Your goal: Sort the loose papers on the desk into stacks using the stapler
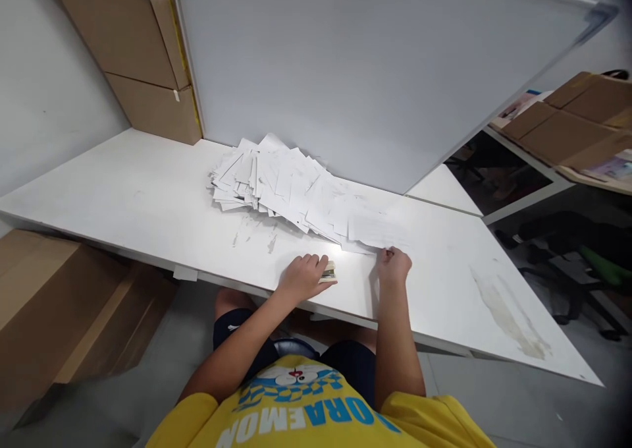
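A small cream stapler (328, 273) is gripped in my left hand (303, 277), close to the front edge of the white table; its jaw end points right. My right hand (394, 263), closed in a pinch, is at the near corner of a white paper sheet (378, 229). That sheet lies at the right end of a long, loose pile of papers (276, 178), which fans out from the left and is heaped highest there. A gap of bare tabletop separates the stapler from the sheet.
The white table (148, 191) carries dark smudges and a brownish stain (508, 309) on the right. A whiteboard panel (320, 72) stands behind the papers. Cardboard boxes (162, 105) are stacked back left; another box (44, 303) sits below the left edge. An office chair (582, 290) is at right.
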`<action>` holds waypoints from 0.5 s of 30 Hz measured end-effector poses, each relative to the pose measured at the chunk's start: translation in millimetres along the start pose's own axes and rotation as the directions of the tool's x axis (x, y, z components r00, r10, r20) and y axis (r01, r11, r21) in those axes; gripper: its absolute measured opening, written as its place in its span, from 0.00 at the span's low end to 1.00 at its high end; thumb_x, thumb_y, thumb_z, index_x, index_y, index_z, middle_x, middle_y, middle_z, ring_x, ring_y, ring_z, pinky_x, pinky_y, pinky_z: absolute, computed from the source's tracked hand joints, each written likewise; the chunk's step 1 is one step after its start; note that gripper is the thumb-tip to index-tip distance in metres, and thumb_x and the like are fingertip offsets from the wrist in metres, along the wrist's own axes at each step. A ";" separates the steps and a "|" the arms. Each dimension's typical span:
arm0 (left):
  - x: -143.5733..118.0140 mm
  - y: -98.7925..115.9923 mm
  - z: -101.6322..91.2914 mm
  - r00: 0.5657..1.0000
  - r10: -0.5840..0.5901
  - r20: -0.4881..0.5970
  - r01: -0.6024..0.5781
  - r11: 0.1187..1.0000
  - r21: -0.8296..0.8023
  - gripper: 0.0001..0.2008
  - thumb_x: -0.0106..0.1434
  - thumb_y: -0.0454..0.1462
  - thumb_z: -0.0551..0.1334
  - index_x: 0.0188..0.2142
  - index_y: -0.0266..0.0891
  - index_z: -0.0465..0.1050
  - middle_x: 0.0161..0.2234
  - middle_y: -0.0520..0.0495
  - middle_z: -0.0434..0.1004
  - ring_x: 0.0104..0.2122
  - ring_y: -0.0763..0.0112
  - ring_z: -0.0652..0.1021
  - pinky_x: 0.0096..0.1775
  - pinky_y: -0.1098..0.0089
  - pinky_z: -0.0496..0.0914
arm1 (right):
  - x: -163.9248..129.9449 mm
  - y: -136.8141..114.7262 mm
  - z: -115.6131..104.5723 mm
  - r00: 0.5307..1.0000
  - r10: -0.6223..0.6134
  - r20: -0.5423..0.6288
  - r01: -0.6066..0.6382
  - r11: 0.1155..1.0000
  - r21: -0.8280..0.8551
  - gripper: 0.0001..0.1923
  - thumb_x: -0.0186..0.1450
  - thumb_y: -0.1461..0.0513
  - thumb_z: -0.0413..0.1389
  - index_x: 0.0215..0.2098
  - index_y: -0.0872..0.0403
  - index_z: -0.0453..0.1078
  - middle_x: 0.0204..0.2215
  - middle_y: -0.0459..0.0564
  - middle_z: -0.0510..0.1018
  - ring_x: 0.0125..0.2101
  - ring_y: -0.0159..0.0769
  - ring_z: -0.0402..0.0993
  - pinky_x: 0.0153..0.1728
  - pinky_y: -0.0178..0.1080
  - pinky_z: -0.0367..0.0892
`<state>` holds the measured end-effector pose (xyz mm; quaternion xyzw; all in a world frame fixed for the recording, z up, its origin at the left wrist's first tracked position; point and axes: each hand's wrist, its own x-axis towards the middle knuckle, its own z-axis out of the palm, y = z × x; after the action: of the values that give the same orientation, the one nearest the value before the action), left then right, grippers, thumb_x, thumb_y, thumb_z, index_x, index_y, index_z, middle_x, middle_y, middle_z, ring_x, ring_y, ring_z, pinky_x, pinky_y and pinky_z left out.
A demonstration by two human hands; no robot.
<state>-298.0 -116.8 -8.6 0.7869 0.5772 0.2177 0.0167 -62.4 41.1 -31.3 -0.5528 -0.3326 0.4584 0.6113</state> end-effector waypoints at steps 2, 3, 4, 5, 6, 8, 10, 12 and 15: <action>0.5 0.4 -1.2 0.998 0.057 0.030 -0.058 0.998 0.028 0.27 0.68 0.56 0.56 0.54 0.38 0.68 0.39 0.39 0.75 0.41 0.56 0.76 0.39 0.61 0.66 | -4.7 -3.5 -0.5 0.999 0.048 0.016 -0.048 0.999 0.012 0.15 0.56 0.59 0.58 0.28 0.49 0.53 0.24 0.39 0.61 0.24 0.27 0.64 0.26 0.32 0.72; 1.0 0.4 -1.9 0.996 0.081 0.045 -0.083 0.996 0.040 0.27 0.67 0.56 0.56 0.54 0.39 0.68 0.40 0.39 0.75 0.41 0.57 0.76 0.39 0.62 0.66 | -8.4 -6.6 -2.4 0.997 0.077 0.028 -0.078 0.997 0.016 0.14 0.56 0.59 0.59 0.28 0.49 0.56 0.25 0.40 0.64 0.25 0.28 0.67 0.27 0.33 0.72; 1.5 0.5 -2.6 0.993 0.102 0.060 -0.105 0.993 0.050 0.27 0.67 0.56 0.57 0.55 0.40 0.68 0.40 0.39 0.75 0.41 0.57 0.76 0.39 0.62 0.66 | -12.9 -10.5 -5.8 0.992 0.110 0.061 -0.112 0.994 0.017 0.13 0.56 0.59 0.61 0.29 0.51 0.59 0.26 0.42 0.68 0.25 0.29 0.69 0.27 0.33 0.72; 1.9 0.7 -3.5 0.990 0.122 0.075 -0.126 0.990 0.060 0.27 0.66 0.56 0.58 0.56 0.40 0.67 0.40 0.40 0.75 0.42 0.57 0.76 0.40 0.61 0.65 | -18.4 -15.3 -10.7 0.983 0.147 0.110 -0.148 0.989 0.003 0.12 0.55 0.58 0.62 0.30 0.53 0.63 0.26 0.45 0.71 0.25 0.29 0.69 0.25 0.33 0.71; 2.1 1.1 -4.4 0.986 0.139 0.088 -0.146 0.987 0.071 0.28 0.66 0.56 0.58 0.57 0.41 0.67 0.41 0.40 0.75 0.42 0.57 0.76 0.40 0.61 0.65 | -24.5 -20.7 -17.1 0.968 0.184 0.172 -0.180 0.983 -0.037 0.13 0.55 0.57 0.63 0.32 0.55 0.67 0.27 0.48 0.74 0.23 0.29 0.68 0.22 0.32 0.67; 1.1 2.2 -6.5 0.980 0.164 0.109 -0.174 0.980 0.095 0.31 0.65 0.57 0.59 0.59 0.40 0.67 0.41 0.39 0.75 0.43 0.55 0.75 0.41 0.60 0.65 | -38.3 -32.2 -33.4 0.920 0.243 0.306 -0.201 0.966 -0.163 0.19 0.56 0.54 0.64 0.39 0.60 0.74 0.26 0.49 0.76 0.18 0.26 0.63 0.16 0.30 0.58; -2.0 3.0 -9.4 0.977 0.175 0.120 -0.189 0.974 0.124 0.33 0.65 0.57 0.59 0.61 0.38 0.65 0.42 0.37 0.76 0.42 0.54 0.75 0.41 0.59 0.65 | -52.2 -41.4 -51.1 0.860 0.266 0.436 -0.161 0.951 -0.263 0.25 0.59 0.51 0.62 0.47 0.61 0.75 0.25 0.47 0.76 0.17 0.25 0.58 0.16 0.30 0.53; -7.0 3.5 -12.9 0.973 0.188 0.132 -0.209 0.964 0.165 0.34 0.66 0.55 0.58 0.63 0.36 0.63 0.43 0.37 0.76 0.42 0.54 0.75 0.41 0.58 0.65 | -63.8 -45.7 -66.7 0.796 0.261 0.547 -0.128 0.954 -0.269 0.29 0.61 0.48 0.61 0.52 0.61 0.75 0.26 0.48 0.76 0.19 0.26 0.59 0.19 0.31 0.56; -17.0 7.2 -18.9 0.970 0.219 0.109 -0.239 0.941 0.238 0.34 0.68 0.52 0.57 0.67 0.37 0.58 0.50 0.36 0.76 0.48 0.53 0.75 0.47 0.58 0.65 | -73.0 -44.5 -82.5 0.724 0.220 0.653 -0.123 0.974 -0.192 0.30 0.62 0.47 0.61 0.53 0.59 0.75 0.27 0.48 0.76 0.21 0.28 0.61 0.24 0.34 0.61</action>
<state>-302.4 -139.0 5.0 0.8526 0.5034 0.1117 -0.0845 -4.7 -55.9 5.8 -0.4195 -0.5077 0.6572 0.3665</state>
